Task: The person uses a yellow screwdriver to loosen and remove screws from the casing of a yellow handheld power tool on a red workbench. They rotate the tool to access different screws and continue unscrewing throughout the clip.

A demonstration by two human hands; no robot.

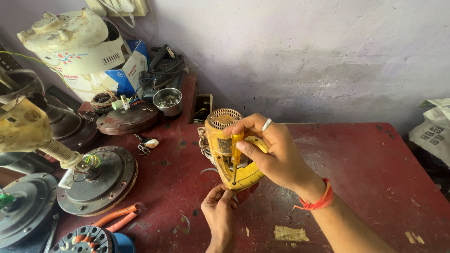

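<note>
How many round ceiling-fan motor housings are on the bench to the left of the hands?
3 fully visible: one dark disc with coloured wires, one behind it near the steel bowl, one at the left edge. Others may be hidden.

Red worktable [365,159]; fan motor housings [96,180] at left; orange-handled pliers [119,218]; small steel bowl [168,100]; blue and white carton [126,75]; cream plastic appliance [72,42]; grey plastered wall [300,51]

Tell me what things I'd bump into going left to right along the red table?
Dark round motor housing → orange-handled pliers → left hand → yellow power tool → right hand with its screwdriver → red wrist thread.
</note>
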